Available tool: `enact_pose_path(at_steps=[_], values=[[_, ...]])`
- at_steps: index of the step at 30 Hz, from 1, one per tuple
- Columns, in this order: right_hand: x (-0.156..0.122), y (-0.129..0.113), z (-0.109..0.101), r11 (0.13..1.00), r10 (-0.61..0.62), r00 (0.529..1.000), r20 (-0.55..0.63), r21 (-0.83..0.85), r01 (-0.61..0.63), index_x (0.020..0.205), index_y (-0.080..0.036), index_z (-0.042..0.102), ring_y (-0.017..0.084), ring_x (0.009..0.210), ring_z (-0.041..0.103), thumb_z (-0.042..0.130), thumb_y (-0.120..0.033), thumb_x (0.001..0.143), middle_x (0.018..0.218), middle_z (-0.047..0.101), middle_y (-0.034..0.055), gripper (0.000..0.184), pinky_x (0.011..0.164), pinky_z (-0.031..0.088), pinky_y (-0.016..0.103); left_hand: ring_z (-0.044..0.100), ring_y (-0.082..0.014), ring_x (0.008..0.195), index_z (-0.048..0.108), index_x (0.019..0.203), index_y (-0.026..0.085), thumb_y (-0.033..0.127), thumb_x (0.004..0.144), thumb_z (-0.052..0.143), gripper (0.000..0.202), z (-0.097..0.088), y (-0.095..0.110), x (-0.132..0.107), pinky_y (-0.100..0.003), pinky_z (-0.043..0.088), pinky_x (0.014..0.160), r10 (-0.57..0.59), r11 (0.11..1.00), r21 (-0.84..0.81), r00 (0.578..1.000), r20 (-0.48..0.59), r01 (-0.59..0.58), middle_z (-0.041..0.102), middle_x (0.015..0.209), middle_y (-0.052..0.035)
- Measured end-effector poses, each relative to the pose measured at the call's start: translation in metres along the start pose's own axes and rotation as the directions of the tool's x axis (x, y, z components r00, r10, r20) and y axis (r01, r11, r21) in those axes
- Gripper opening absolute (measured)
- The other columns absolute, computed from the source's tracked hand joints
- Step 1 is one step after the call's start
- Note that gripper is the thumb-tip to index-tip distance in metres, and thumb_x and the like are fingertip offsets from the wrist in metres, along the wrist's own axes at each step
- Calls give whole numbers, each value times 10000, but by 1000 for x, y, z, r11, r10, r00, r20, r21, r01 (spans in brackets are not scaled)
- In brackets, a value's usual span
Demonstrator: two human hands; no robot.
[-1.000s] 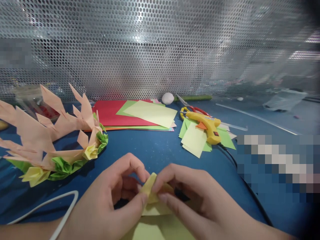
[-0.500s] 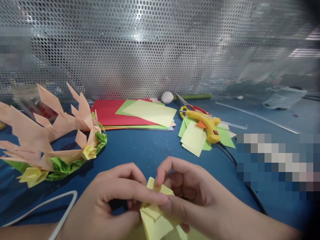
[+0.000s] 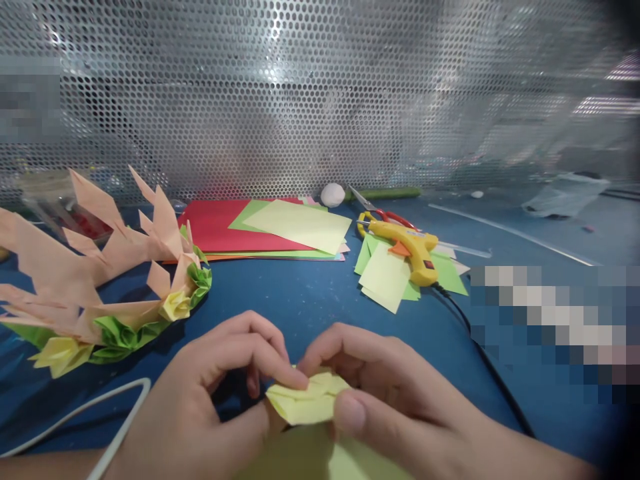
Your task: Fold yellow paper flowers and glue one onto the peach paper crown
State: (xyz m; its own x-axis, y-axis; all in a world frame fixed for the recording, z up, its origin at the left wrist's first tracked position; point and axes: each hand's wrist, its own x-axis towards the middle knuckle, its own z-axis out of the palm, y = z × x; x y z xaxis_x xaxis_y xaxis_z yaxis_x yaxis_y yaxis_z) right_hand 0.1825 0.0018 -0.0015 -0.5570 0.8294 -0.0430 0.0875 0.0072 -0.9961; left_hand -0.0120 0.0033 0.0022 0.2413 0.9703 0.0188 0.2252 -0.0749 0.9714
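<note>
A small folded piece of pale yellow paper (image 3: 305,400) is held low in the middle of the view, just above the blue table (image 3: 300,293). My left hand (image 3: 210,400) pinches its left side between forefinger and thumb. My right hand (image 3: 395,400) grips its right side, thumb on top. More pale yellow paper (image 3: 320,460) lies flat under both hands at the bottom edge.
A peach, green and yellow folded paper wreath (image 3: 100,280) sits at the left. Coloured paper sheets (image 3: 260,227) lie at the back, with a yellow glue gun (image 3: 407,247) on small squares, scissors (image 3: 380,212), a white ball (image 3: 333,195), a black cord (image 3: 480,353) and a white cable (image 3: 100,413).
The yellow piece has been turned and pressed flatter between my fingers. It now lies level instead of standing up, and both hands have closed in on it.
</note>
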Motion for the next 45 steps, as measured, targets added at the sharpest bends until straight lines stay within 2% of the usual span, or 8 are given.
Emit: enact_pose_path(at_steps=[4,7,12,16,20,24,30,45], values=[[4,0,2,998,-47,997,-66,47,50,958,-192,625,123,674,571,763,-439,730,793,630,8,362,638,480,228,607,-178,677,661,661,256,205,704,670,68,0,-1,1,-235,437,570,-41,998,40,998,37,40,644,700,23],[5,3,5,988,-76,985,-152,-148,53,868,-188,653,113,615,555,615,-283,845,698,629,-1,105,574,466,208,600,-187,671,669,635,241,205,683,644,65,2,1,2,-236,427,556,-95,993,70,995,4,94,652,660,16],[6,3,2,886,-326,904,-275,-424,191,633,-172,604,103,589,561,630,-183,809,673,605,1,178,543,483,187,598,-195,628,755,718,222,313,672,707,113,1,2,2,-253,453,572,-186,980,82,981,51,181,691,634,-5],[3,3,1,837,-380,909,-170,-482,260,767,-175,684,87,615,635,639,-138,834,698,693,-3,89,586,509,140,619,-190,647,776,702,220,270,711,680,108,0,-1,3,-238,474,596,-185,980,103,972,146,171,731,661,-11],[-2,6,3,747,-492,861,-125,-569,344,910,-198,695,57,636,666,644,-64,820,757,735,-33,169,629,509,84,568,-148,570,735,608,191,231,728,645,155,1,-2,4,-207,422,528,-212,971,139,967,141,193,677,574,6],[-3,6,5,707,-563,815,-134,-590,391,982,-206,661,45,693,690,620,-26,825,834,755,-38,242,684,510,50,523,-102,500,677,572,167,238,733,678,176,1,-4,4,-177,387,494,-283,955,-34,939,195,295,597,504,39],[-4,1,2,695,-584,811,-44,-542,472,948,-147,676,73,775,693,535,56,803,853,716,38,287,732,533,94,559,-81,463,753,656,166,284,758,731,158,-3,-7,5,-152,438,488,-246,904,-274,924,293,328,650,531,18],[-4,13,-1,620,-603,798,17,-620,482,1034,-165,670,87,876,671,510,33,856,985,666,67,311,827,494,77,607,-106,563,790,703,228,290,798,683,156,-6,-4,9,-150,515,537,-188,917,-290,936,297,276,687,609,21]])
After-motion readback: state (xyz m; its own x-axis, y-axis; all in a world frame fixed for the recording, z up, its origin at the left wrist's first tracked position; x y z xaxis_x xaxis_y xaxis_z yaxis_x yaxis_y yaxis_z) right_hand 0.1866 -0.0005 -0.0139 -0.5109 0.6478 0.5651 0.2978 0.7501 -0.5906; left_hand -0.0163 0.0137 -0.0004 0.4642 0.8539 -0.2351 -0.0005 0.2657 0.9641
